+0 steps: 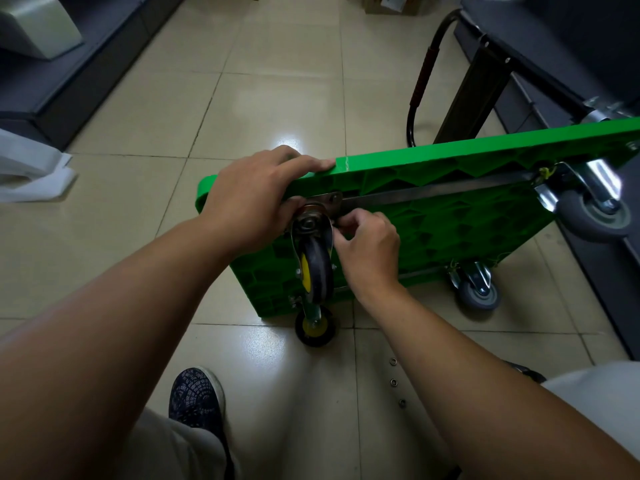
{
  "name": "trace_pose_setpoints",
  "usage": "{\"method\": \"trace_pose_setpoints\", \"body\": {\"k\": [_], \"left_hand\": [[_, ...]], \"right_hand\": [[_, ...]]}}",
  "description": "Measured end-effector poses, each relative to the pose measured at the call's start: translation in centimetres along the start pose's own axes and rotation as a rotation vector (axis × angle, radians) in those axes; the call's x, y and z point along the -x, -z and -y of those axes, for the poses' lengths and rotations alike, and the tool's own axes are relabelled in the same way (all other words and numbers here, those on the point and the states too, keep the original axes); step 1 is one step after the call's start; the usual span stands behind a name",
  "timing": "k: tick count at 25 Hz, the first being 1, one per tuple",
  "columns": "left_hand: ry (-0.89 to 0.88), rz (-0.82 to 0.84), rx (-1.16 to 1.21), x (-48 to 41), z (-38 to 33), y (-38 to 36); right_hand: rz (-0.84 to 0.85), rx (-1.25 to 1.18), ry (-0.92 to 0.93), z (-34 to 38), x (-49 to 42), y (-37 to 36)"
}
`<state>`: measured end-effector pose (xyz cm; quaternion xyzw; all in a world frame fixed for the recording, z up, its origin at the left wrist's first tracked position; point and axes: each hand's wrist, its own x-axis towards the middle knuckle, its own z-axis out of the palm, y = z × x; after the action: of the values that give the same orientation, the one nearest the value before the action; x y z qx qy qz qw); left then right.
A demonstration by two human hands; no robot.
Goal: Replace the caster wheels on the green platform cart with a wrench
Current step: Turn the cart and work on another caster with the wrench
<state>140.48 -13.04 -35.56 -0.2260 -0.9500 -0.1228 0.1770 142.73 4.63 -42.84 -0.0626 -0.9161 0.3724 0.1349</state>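
On the tiled floor (263,109) the green platform cart (450,216) is standing on edge. The left hand (252,199) is clasping its top to steady it, and the fingers (341,221) of the right hand (367,244) are pinching, probably, a nut beside the black caster (313,268).

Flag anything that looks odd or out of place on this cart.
The green cart stands on its edge with mismatched wheels: grey casters at the far end, black-and-yellow casters at the near end. Small loose metal rings lie on the floor tiles.
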Motion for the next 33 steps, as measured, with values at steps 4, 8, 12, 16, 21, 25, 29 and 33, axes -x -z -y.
{"method": "trace_pose_setpoints", "body": {"k": [4, 8, 12, 16, 21, 25, 29, 33], "left_hand": [[0.0, 0.007, -0.013, 0.0, -0.1, 0.0], [0.002, 0.007, 0.0, 0.0, -0.1, 0.1], [-0.003, -0.003, -0.005, 0.0, -0.1, 0.1], [0.0, 0.001, -0.007, 0.0, 0.0, 0.0], [-0.003, 0.009, 0.001, 0.0, 0.1, 0.0], [-0.003, 0.007, 0.001, 0.1, 0.2, -0.1], [0.002, 0.01, -0.005, 0.1, 0.1, -0.1], [-0.003, 0.005, -0.008, 0.0, 0.1, -0.1]], "right_hand": [[-0.024, -0.191, 0.026, -1.3, 0.5, -0.8], [-0.019, -0.601, -0.211, -1.4, 1.0, -1.2], [0.084, -0.607, -0.408, -1.3, 0.6, -1.5], [0.167, -0.571, -0.376, -1.3, 0.2, -1.2], [0.15, -0.573, -0.394, -1.0, 0.1, -0.9], [0.062, -0.519, -0.318, -0.7, 0.1, -1.1], [0.007, -0.619, -0.272, -0.8, 0.4, -1.3], [-0.028, -0.851, -0.371, -0.9, 1.2, -1.7]]}}
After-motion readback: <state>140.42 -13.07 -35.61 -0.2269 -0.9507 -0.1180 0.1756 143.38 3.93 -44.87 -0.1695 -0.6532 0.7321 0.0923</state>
